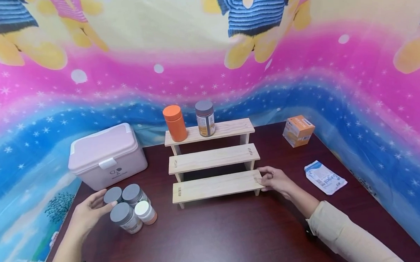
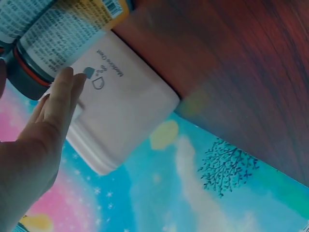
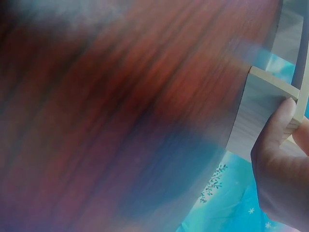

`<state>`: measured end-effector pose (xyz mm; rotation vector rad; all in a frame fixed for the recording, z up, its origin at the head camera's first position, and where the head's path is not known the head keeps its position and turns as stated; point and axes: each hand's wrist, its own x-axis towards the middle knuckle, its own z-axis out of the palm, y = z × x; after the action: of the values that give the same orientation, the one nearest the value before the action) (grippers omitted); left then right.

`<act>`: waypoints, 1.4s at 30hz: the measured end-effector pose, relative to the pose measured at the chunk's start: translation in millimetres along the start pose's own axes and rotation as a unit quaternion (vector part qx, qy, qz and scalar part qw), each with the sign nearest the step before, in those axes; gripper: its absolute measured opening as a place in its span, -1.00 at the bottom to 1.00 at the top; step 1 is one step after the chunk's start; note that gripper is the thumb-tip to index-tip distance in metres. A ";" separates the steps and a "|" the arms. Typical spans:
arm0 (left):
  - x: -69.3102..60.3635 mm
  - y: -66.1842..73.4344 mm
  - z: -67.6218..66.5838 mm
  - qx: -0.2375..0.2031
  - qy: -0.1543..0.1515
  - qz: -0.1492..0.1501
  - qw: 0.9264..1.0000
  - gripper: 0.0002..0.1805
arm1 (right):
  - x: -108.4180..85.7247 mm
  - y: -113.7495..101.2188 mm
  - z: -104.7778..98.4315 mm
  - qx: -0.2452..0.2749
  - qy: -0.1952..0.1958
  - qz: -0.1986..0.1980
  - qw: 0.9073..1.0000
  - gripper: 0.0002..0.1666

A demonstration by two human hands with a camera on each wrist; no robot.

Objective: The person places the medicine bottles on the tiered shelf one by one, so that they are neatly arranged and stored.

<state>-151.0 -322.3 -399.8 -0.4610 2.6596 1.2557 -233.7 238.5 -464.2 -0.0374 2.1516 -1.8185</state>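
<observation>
My left hand holds a grey-lidded jar by its lid, thumb in front and fingers at the far side. Pressed close to it stand two more grey-lidded jars and a smaller white-capped bottle. In the left wrist view, the fingers lie along the dark lid of a printed jar. At the right end of the three-step wooden rack, my right hand grips the lowest board. The right wrist view has the thumb against the rack's end support; some fingers are hidden.
On the top step stand an orange bottle and a grey-lidded jar. A pale pink medicine chest sits back left. To the right are an orange box and a white packet. Printed cloth surrounds the dark table.
</observation>
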 end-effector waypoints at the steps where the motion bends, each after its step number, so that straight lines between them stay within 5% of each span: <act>1: 1.3 -0.9 -0.4 0.001 -0.006 0.001 1.000 0.06 | -0.3 -0.3 0.3 -0.001 0.000 0.000 1.000 -0.32; 6: 6.7 -4.0 0.7 0.003 -0.026 0.025 0.999 0.03 | -2.0 -1.8 1.2 -0.002 0.005 0.003 1.000 -0.32; 10: 8.9 -6.4 5.6 -0.003 -0.013 0.044 0.999 0.02 | -2.2 -2.0 1.0 -0.001 0.004 0.002 1.000 -0.32; 26: 10.0 -5.3 14.5 -0.077 0.081 0.003 0.994 0.03 | -1.2 -0.9 0.2 0.003 0.000 -0.003 1.000 -0.32; 42: -10.8 49.0 -21.2 -0.070 0.157 0.034 0.985 -0.08 | -1.4 -0.2 0.6 0.003 -0.001 -0.005 1.000 -0.33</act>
<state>-158.1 -307.1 -348.0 -0.6413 2.8747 1.5108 -232.3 238.1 -463.8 -0.0488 2.1473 -1.8304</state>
